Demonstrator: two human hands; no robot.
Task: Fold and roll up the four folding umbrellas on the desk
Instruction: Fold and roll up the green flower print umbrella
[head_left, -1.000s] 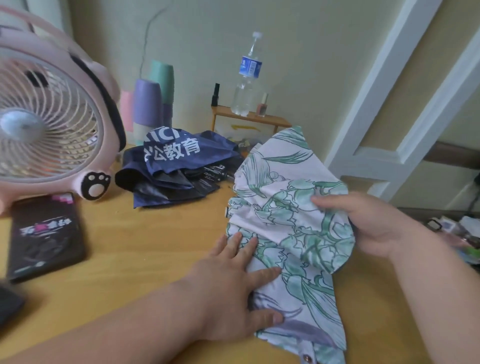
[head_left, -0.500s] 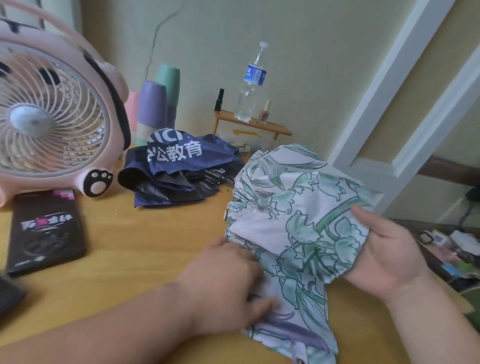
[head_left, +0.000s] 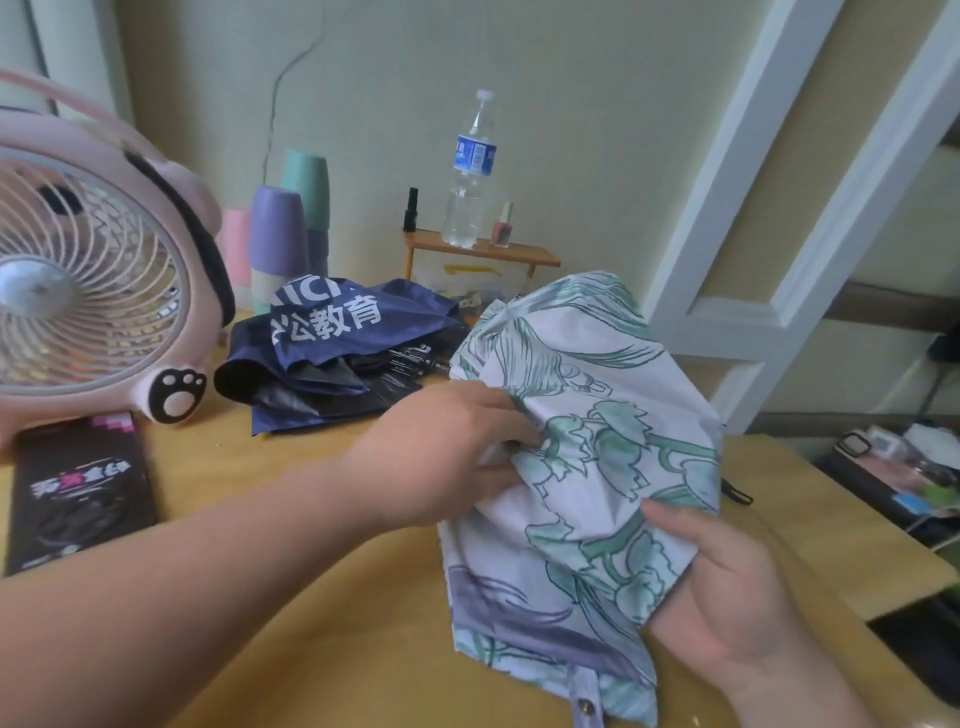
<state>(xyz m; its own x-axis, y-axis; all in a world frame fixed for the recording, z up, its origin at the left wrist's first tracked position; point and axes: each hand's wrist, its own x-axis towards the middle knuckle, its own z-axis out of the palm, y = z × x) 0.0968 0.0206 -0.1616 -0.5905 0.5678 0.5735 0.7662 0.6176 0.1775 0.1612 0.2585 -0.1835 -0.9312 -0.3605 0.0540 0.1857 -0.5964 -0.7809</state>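
The floral umbrella (head_left: 582, 415) is between the hands. The left hand (head_left: 447, 457) pinches its cloth, and the right hand (head_left: 727, 592) grips its edge.

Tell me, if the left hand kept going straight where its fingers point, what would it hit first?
The floral umbrella: the left hand points to the right and its fingers pinch the cloth's folds, so they meet at once. What lies behind the cloth is hidden.

White floral umbrella (head_left: 587, 467) lies bunched near a crumpled navy umbrella (head_left: 332, 353).

Floral umbrella (head_left: 582, 467) matt cloth; desk (head_left: 311, 597) smooth wood.
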